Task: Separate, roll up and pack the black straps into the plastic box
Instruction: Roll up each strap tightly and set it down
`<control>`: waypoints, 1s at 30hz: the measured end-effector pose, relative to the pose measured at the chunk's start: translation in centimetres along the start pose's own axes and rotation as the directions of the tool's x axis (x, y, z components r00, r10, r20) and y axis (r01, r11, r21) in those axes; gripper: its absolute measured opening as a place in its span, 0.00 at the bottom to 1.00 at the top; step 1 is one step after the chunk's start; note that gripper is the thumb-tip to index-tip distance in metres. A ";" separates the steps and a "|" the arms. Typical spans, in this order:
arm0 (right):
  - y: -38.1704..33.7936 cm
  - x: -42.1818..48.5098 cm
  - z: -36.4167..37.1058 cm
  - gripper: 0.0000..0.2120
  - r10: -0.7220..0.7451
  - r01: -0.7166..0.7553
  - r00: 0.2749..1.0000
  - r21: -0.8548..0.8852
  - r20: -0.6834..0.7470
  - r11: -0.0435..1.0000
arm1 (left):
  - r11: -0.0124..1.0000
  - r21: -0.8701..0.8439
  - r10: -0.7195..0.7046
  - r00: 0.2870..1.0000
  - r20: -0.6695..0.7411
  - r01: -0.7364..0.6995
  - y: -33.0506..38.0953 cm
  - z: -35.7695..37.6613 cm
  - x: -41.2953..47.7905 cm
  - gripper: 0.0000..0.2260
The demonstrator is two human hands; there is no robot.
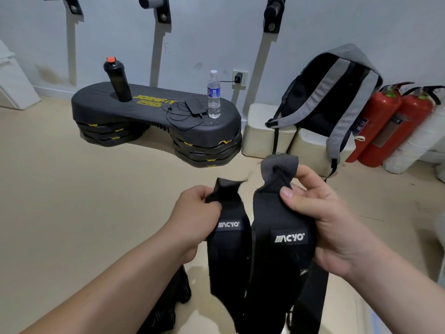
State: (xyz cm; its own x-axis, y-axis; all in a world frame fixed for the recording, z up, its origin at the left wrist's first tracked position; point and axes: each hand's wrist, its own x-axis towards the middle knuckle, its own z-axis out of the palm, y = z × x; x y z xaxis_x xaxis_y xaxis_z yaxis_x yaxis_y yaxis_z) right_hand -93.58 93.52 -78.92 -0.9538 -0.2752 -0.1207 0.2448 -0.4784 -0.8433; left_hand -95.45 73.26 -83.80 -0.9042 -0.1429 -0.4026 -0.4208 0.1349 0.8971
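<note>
I hold two black straps up side by side, each with a white logo label. My left hand (196,219) grips the top end of the left strap (226,256), which hangs down in front of me. My right hand (322,220) pinches the upper part of the right strap (279,261), whose grey end sticks up above my thumb. The two straps hang apart near the top and overlap lower down. More black strap material (173,300) lies on the floor below my left forearm. No plastic box is in view.
A black step platform (154,116) stands on the beige floor ahead, carrying a black shaker bottle (118,80), a water bottle (213,95) and a phone with cable (193,106). A grey backpack (332,97) rests on white blocks; red fire extinguishers (385,124) stand at right.
</note>
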 end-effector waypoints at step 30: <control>1.6 1.0 -2.3 0.15 -0.046 -0.015 0.982 -0.321 -0.182 0.947 | 0.950 -0.285 0.228 0.907 0.353 -0.128 0.9 2.0 -3.6 0.12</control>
State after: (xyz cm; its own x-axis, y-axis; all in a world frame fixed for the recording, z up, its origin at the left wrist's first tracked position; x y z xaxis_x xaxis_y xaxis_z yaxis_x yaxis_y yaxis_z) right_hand -94.52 94.36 -81.62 -0.9799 -0.0968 -0.1746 0.1899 -0.1812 -0.9649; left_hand -92.73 75.88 -81.90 -0.9424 0.2473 -0.2252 -0.2633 -0.1333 0.9554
